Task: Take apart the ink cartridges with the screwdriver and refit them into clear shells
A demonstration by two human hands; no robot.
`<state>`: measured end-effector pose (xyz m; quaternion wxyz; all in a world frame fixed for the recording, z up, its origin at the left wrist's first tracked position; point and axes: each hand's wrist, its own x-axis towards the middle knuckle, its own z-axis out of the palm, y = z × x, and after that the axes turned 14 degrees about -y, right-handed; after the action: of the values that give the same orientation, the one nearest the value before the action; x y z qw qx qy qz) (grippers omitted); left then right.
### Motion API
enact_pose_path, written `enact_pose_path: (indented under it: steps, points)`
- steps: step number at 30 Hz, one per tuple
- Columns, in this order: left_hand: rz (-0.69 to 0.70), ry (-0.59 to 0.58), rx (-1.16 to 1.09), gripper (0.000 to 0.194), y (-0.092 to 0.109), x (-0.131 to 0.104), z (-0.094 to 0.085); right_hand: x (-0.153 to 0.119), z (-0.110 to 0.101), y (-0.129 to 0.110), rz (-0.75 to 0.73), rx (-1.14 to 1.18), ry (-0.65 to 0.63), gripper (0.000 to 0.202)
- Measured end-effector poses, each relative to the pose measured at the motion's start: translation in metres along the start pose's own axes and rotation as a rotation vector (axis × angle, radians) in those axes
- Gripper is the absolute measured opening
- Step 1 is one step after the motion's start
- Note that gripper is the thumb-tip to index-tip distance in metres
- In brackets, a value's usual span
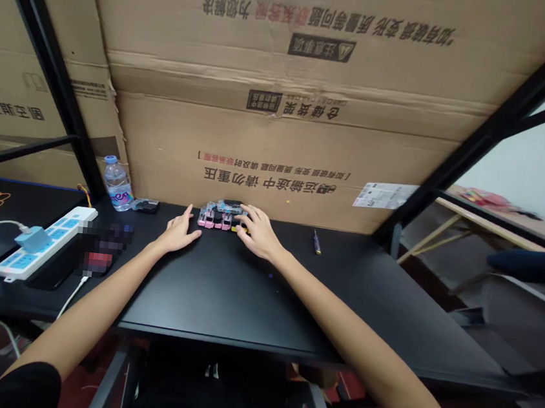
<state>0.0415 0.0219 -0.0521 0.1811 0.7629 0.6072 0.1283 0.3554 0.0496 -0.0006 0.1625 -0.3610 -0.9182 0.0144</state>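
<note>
Pink-and-clear plastic blocks are apparently being arranged: left hand released beside them, right hand grip undetermined. Alignment seems required.

Light: indoor, soft, fairly even on the cardboard; I see pale sheen on my black desk, dimness beneath. Brightest area: white wall, right. Lens: wide; my forearms stretch towards the edges. Detail: small plastic pieces look soft; blocky mosaic covers the phone.
</note>
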Motion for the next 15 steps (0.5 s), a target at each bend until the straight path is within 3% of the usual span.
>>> enact_pose_path:
  steps: [4, 11, 15]
  points:
    - [0.061, 0.007, -0.009, 0.085, 0.004, -0.001, 0.003, 0.023, 0.009, -0.009, 0.063, -0.026, -0.098, 0.05]
    - [0.137, -0.037, 0.005, 0.025, 0.007, -0.004, 0.004, 0.036, 0.026, -0.01, 0.032, -0.097, -0.139, 0.055]
    - [0.14, -0.045, 0.0, 0.024, 0.009, -0.005, 0.005, 0.04, 0.033, -0.009, 0.004, -0.11, -0.117, 0.053]
